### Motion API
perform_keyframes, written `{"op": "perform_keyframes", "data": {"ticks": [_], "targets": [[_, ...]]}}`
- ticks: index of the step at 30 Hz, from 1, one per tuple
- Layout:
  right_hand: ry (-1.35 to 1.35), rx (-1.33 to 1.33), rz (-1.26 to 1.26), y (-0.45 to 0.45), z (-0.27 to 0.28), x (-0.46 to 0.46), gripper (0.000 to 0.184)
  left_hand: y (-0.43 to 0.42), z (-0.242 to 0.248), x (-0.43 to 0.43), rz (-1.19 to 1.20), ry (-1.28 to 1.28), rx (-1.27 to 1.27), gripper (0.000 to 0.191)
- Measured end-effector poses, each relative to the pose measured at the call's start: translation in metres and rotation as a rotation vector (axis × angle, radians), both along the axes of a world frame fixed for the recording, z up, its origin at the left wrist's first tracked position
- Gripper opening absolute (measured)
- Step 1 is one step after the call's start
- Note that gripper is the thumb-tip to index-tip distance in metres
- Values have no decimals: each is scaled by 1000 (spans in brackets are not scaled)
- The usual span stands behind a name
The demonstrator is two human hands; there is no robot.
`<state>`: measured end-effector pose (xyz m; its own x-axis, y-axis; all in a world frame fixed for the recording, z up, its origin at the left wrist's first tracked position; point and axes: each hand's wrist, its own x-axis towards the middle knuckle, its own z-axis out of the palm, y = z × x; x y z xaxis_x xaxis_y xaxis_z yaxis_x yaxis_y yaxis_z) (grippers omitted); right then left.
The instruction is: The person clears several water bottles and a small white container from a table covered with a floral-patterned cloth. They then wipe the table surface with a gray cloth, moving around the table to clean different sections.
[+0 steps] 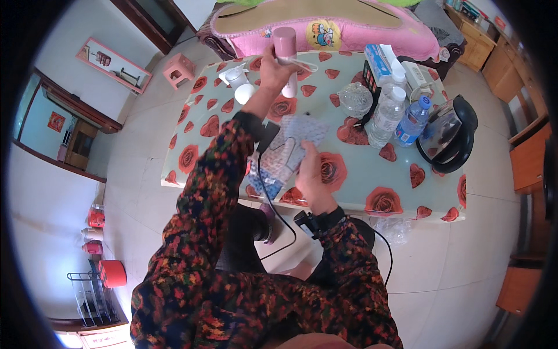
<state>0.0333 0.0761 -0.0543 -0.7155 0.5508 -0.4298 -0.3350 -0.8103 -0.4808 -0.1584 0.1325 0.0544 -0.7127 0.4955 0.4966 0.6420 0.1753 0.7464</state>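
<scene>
My left hand (pixel 277 72) is wrapped around a pink vacuum flask (pixel 285 42) with a pale strap loop, over the far side of the table. The flask's lower part shows below my fingers. Nearer to me, my right hand (pixel 311 174) grips the right edge of a blue and pink patterned cloth (pixel 290 150), thumb on top and the other fingers hidden. The cloth looks slightly blurred. Left of the flask are a clear plastic jug (pixel 236 76) and a round white object (pixel 244 94).
The table (pixel 394 172) wears a rose-and-heart cover. At its right stand a lidded glass bowl (pixel 355 100), plastic bottles (pixel 386 118), a blue-capped bottle (pixel 412 122), a tissue pack (pixel 378 63) and an electric kettle (pixel 449 133). A black cable (pixel 270 200) hangs from my left wrist.
</scene>
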Motion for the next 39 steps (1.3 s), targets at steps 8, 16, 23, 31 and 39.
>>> {"op": "perform_keyframes", "data": {"ticks": [8, 16, 23, 31, 39], "targets": [[7, 221, 143, -17, -19, -7, 22, 129, -36, -13, 15, -89, -147, 78], [-12, 190, 136, -4, -36, -14, 31, 175, -64, 11, -125, -30, -226, 92], [80, 64, 146, -2, -30, -5, 32, 178, -75, 18, -194, -24, -240, 97], [-43, 188, 97, -5, -32, -9, 36, 179, -75, 12, -213, -70, -336, 97], [-1, 154, 36, -9, -26, -13, 35, 180, -80, 8, -238, -51, -457, 96]]}}
